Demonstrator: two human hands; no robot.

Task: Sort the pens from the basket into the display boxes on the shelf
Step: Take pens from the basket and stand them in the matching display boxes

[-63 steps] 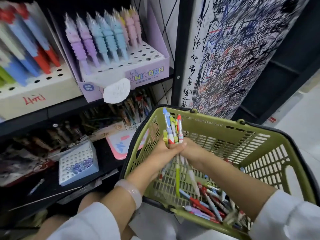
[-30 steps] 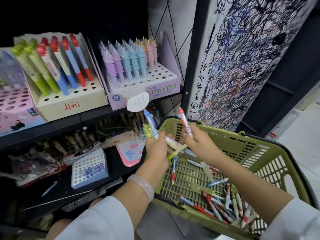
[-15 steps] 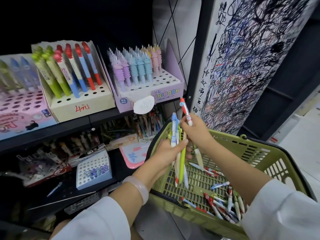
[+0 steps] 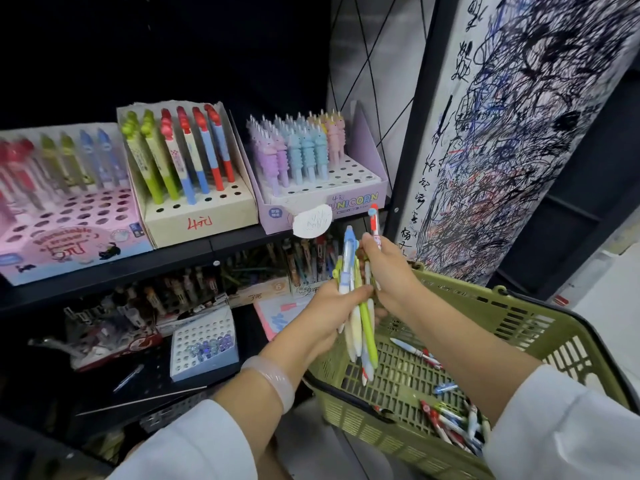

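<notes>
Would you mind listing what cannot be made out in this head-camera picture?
- Pens on the lower shelf: in shadow, too dark and blurred to tell types.
- Bundle of pens: the left hand covers their middles, so the count is unclear.
- Red-topped pen: its barrel hides behind the right hand.
- Basket: near corner cut off by the bottom edge.

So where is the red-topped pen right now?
In the head view, the red-topped pen stands upright in the right hand, right of centre, just beside the bundle of pens in the left hand, below the unicorn display box.
</notes>
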